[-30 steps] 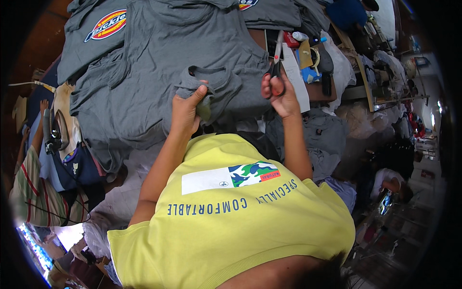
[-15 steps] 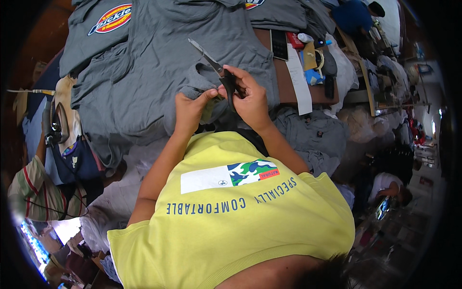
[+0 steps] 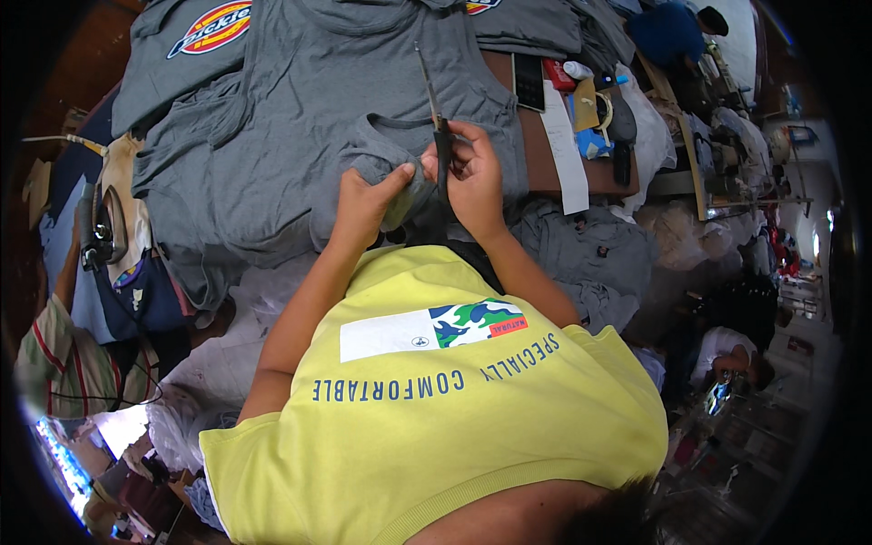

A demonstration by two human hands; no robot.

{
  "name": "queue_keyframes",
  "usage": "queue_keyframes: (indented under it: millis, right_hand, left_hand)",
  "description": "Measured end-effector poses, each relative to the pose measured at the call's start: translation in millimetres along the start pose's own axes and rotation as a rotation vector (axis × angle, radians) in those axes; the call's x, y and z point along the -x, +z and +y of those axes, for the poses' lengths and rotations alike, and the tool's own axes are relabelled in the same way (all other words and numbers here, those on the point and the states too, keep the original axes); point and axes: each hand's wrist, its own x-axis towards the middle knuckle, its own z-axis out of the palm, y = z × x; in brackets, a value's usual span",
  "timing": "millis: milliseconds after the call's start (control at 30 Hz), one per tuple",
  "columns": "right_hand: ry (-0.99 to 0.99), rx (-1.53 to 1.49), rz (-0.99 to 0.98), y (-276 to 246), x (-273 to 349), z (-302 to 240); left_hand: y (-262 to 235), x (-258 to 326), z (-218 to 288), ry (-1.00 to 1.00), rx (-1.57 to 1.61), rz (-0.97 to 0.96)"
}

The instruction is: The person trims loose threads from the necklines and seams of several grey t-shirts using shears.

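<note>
My left hand (image 3: 366, 202) pinches the edge of a grey garment (image 3: 304, 136) between thumb and fingers, beside a curved opening in the cloth. Held in my right hand (image 3: 477, 177) is a pair of dark-handled scissors (image 3: 442, 150), its blades pointing away from me and looking closed. The right fingertips sit a little right of the left thumb, and a gap shows between them. Whether a thread or a bit of cloth lies in that gap is too small to tell. The garment spreads over the table with a colourful oval print on it.
On the brown table (image 3: 504, 68) at right lie a black phone (image 3: 528, 82), a long paper slip (image 3: 565, 150) and a tape roll (image 3: 604, 113). Grey clothes (image 3: 590, 250) hang below. At left, a person's hand is by an iron (image 3: 111, 227). Other people are at far right.
The scissors have swung from slanting left to nearly upright, and my right hand has turned with them. The cloth opening by my left hand has spread and shifted slightly.
</note>
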Motion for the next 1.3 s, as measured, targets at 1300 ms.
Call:
queue_keyframes:
  millis: [1300]
  right_hand:
    - [0.025,0.754,-0.136,-51,33,-4]
  left_hand:
    - [10,5,6,0.08,0.206,0.081]
